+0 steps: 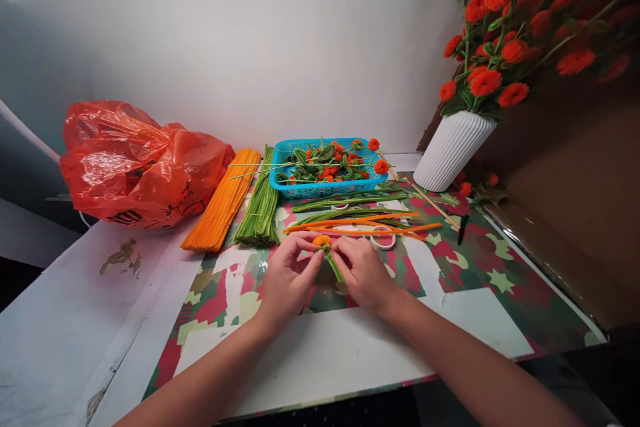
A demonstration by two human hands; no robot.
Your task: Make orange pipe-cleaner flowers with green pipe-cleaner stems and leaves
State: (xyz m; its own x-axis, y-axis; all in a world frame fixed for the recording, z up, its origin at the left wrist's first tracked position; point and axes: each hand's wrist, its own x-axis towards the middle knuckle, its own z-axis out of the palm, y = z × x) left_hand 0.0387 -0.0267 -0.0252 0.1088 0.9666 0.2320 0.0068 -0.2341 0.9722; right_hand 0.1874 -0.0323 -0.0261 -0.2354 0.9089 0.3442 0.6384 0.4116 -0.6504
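Between my two hands is a small pipe-cleaner flower [323, 240] with a round orange head and a green stem pointing down toward me. My left hand [293, 273] pinches it from the left, thumb and forefinger closed just under the head. From the right, my right hand [365, 273] has its thumb and fingers closed at the green part below the head. Just beyond my hands lie loose orange pipe cleaners [360, 221] and green pipe cleaners [350, 200]. A roll of white tape [383, 238] rests beside my right hand.
A blue basket [327, 191] of finished flowers stands at the back. Left of it lie a green bundle [259, 207], an orange bundle [223, 203] and a red plastic bag [140, 167]. A white vase [450, 152] with orange flowers stands back right, near a thin stick [435, 205].
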